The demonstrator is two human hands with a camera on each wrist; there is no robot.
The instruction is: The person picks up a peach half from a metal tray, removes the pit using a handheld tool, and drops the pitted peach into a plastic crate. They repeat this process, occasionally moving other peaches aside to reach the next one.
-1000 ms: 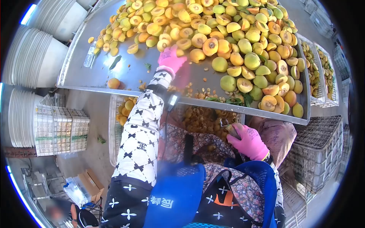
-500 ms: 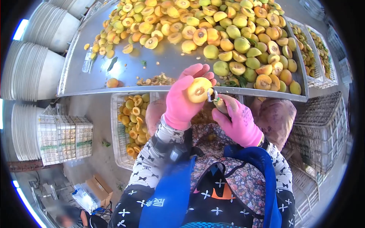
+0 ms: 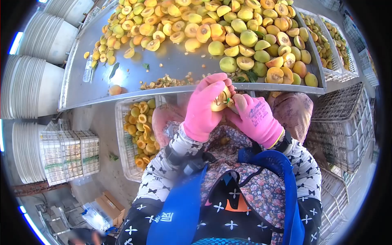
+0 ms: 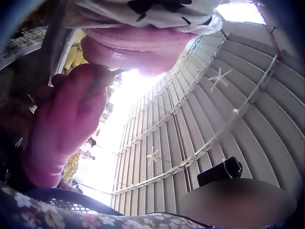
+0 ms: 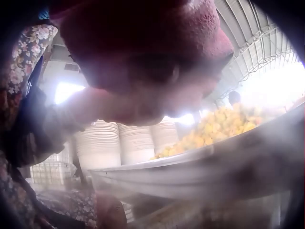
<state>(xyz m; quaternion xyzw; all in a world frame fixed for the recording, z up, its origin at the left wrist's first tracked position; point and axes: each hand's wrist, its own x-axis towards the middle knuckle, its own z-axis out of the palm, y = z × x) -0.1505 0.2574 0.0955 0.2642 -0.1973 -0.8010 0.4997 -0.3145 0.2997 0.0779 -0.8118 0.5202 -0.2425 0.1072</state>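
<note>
Curling round a fruit half, left fingers grip it.

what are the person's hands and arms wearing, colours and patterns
The left hand and right hand wear pink gloves, the right one with dark print on its back. White forearm sleeves carry black bows; black upper sleeves carry white four-pointed motifs. Dark bands sit at both wrists.
</note>
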